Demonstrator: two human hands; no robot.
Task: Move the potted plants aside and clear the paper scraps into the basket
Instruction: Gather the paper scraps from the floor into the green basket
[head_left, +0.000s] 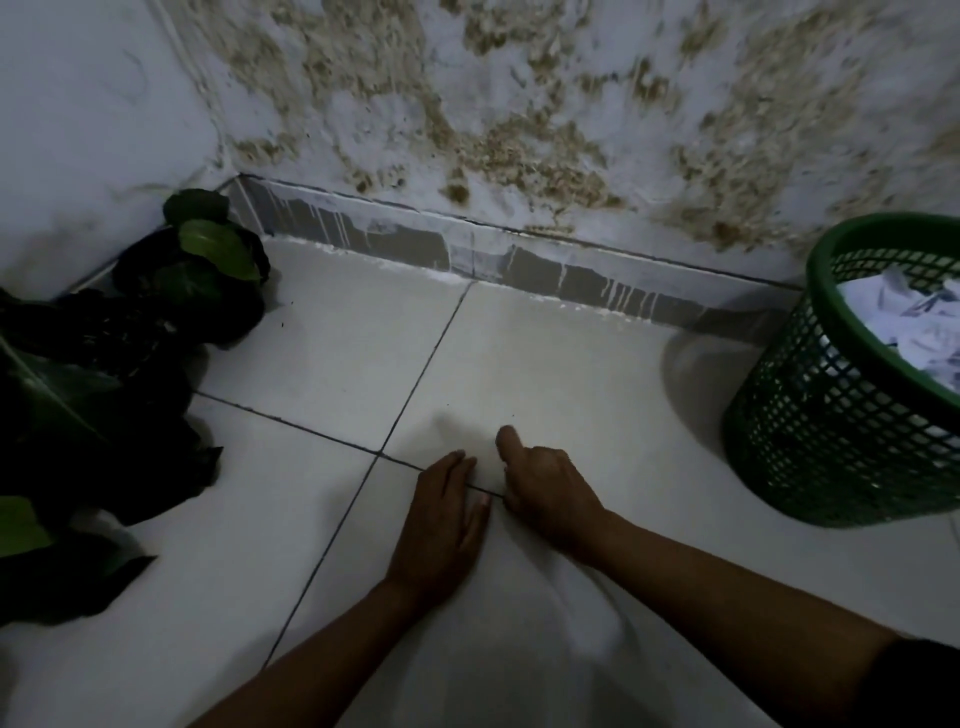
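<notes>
Hands low on white floor tiles: left hand (441, 525) flat, fingers straight; right hand (545, 486) loosely curled, contents unclear. Shredded white paper scraps (909, 317), light, flimsy, fill green plastic mesh basket (810, 415) far right. Dark-bagged leafy potted plants (156, 312) left; grip by base.

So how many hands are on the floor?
2: the left hand lies flat on the white tile, and the right hand is curled right beside it.
</notes>
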